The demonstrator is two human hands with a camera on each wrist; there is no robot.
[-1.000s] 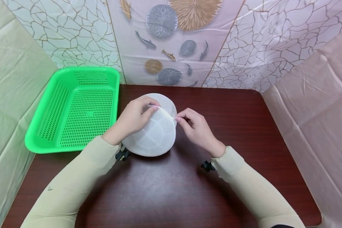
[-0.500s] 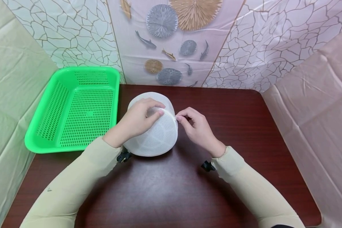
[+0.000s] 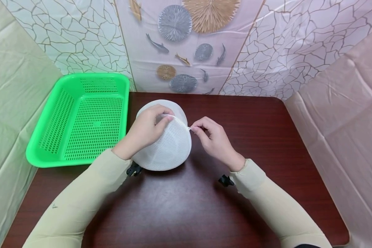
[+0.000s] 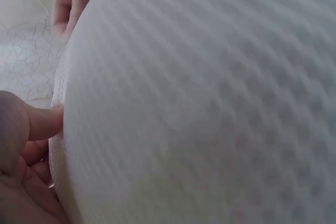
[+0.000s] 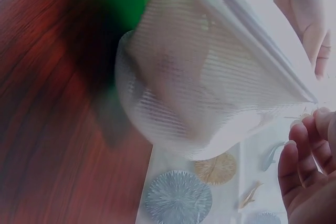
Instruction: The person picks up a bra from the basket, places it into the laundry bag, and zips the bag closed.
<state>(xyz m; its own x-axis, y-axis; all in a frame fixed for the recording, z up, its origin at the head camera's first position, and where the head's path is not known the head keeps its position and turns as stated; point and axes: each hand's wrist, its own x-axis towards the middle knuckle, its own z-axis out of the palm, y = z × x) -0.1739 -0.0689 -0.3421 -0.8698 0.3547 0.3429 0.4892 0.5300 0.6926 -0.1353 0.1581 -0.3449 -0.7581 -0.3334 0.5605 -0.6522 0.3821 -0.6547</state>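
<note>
A rounded white mesh laundry bag (image 3: 170,151) stands on the table in the head view, with a zip seam running over its top. My left hand (image 3: 145,129) pinches this seam between thumb and fingers. At the seam's right end, my right hand (image 3: 215,141) pinches the small zip pull (image 3: 189,128). The left wrist view is mostly filled by the bag's mesh (image 4: 184,93), with the left thumb (image 4: 44,121) on its edge. Through the mesh (image 5: 210,77) in the right wrist view, nothing inside is clear enough to name.
A green perforated plastic basket (image 3: 32,155) stands left of the bag, close to the left forearm. The dark red wooden table (image 3: 266,144) reaches back to a patterned wall cloth (image 3: 186,65). Beige cloth (image 3: 344,113) hangs along the right side.
The bag and left hand tipped a little right, then came back left. The right hand has stayed nearly in place, still pinching the zip pull.
</note>
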